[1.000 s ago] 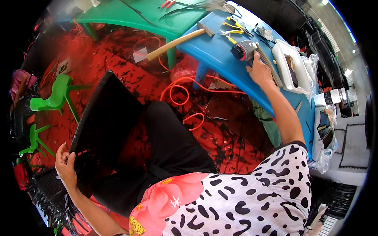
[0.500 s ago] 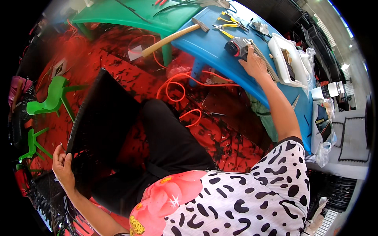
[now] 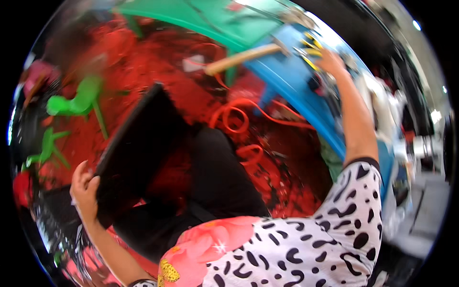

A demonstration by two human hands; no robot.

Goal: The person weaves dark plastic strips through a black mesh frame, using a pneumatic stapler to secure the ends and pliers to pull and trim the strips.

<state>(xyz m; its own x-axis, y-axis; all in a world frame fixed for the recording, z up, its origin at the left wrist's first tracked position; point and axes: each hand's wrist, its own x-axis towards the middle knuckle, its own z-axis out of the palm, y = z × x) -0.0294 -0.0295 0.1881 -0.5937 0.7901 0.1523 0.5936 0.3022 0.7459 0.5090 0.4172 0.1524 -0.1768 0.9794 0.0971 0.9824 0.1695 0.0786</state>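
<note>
My left hand grips the lower left edge of a flat black panel that stands tilted against my legs. Over the blue table, my right hand is stretched out beside yellow-handled pliers, its fingers smeared by motion. Whether they touch the pliers cannot be made out. Another yellow-handled tool lies just beyond. A wooden-handled hammer lies across the table's left corner, its handle jutting past the edge. Under my right forearm sits a blurred dark tool.
A green table adjoins the blue one at the far side. Green chairs stand on the left on a red floor covering strewn with dark scraps. An orange hose coils below the blue table. A white tray stands at the right.
My right hand has left the dark tool and moved farther away, toward the yellow-handled pliers. The whole view has shifted and blurred. My left hand stays at the panel's edge.
</note>
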